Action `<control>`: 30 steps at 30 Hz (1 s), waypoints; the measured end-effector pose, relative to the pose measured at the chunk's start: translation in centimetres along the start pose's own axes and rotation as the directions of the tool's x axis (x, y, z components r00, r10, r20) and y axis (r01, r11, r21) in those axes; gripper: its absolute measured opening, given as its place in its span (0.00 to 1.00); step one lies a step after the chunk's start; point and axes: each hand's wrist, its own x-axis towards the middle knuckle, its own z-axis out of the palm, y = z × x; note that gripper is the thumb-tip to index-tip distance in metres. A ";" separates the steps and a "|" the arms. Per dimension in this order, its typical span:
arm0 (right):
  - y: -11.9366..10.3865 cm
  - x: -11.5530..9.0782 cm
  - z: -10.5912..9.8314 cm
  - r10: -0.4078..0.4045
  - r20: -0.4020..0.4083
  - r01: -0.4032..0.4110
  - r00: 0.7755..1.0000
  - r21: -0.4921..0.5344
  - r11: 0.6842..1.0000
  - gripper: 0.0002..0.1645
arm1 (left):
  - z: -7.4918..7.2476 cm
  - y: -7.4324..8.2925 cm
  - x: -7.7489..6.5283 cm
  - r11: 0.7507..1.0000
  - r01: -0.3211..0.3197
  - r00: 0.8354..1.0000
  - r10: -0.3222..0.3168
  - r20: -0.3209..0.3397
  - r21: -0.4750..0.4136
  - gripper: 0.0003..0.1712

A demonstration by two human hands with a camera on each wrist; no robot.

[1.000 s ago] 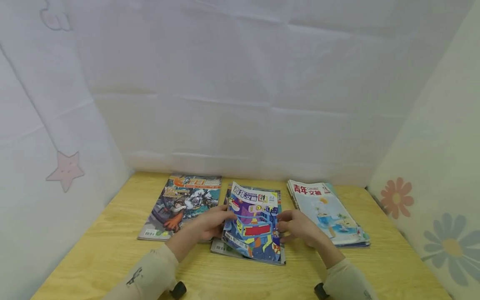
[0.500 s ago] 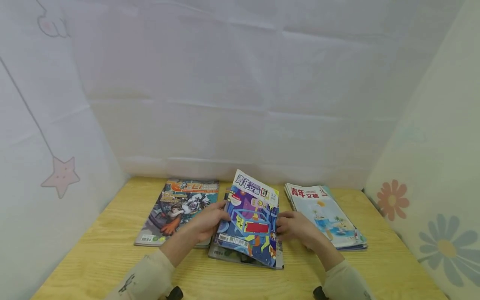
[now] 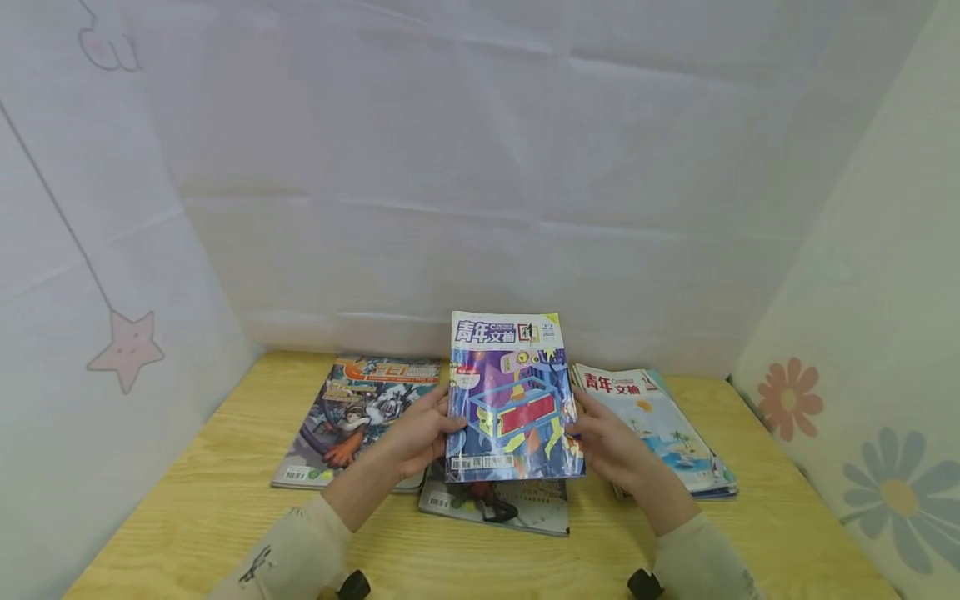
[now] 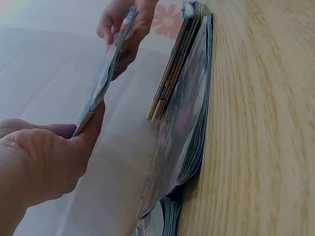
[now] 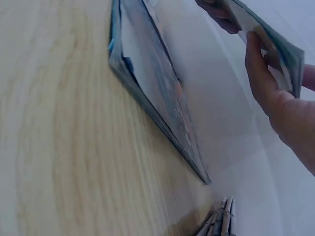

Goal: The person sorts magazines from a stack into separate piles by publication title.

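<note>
A magazine with a purple and blue cover [image 3: 510, 408] is held up by its two sides above the middle of the table. My left hand [image 3: 422, 429] grips its left edge, thumb on the cover and fingers underneath. My right hand [image 3: 611, 437] grips the right edge in the same way. Seen edge-on in the left wrist view, the magazine [image 4: 106, 73] is clear of the things below. Under it lies another magazine [image 3: 517, 510], mostly hidden. In the right wrist view my right hand [image 5: 283, 98] has fingers spread beneath the magazine's back.
On the left lies a dark comic-style magazine [image 3: 367, 417]. A stack of magazines [image 3: 660, 433] with a blue beach cover rests on the right. All are on a wooden table [image 3: 480, 567], with a white cloth [image 3: 480, 167] hanging behind.
Both hands have lifted the purple magazine off the one beneath and levelled it. It was tilted and lower before. The lower magazine's front part now shows more.
</note>
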 end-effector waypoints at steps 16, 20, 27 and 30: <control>-2.0 -0.7 -0.9 0.010 -0.021 -0.009 1.000 0.038 0.999 0.52 | 0.8 0.3 0.9 0.997 0.012 0.999 -0.014 0.029 0.077 0.45; -2.6 -1.0 -1.4 -0.009 -0.040 0.008 0.999 -0.012 1.000 0.52 | 1.1 0.2 1.4 0.990 0.016 0.999 -0.022 0.044 0.138 0.46; -3.8 -1.7 -2.8 -0.007 -0.090 0.001 0.996 -0.070 0.998 0.51 | 2.5 -0.4 3.2 0.981 -0.008 0.998 -0.004 0.060 0.196 0.46; -4.0 -1.9 -3.6 -0.009 -0.108 -0.003 0.994 -0.110 0.994 0.50 | 3.5 -0.8 4.1 0.975 -0.028 0.999 0.021 0.033 0.222 0.46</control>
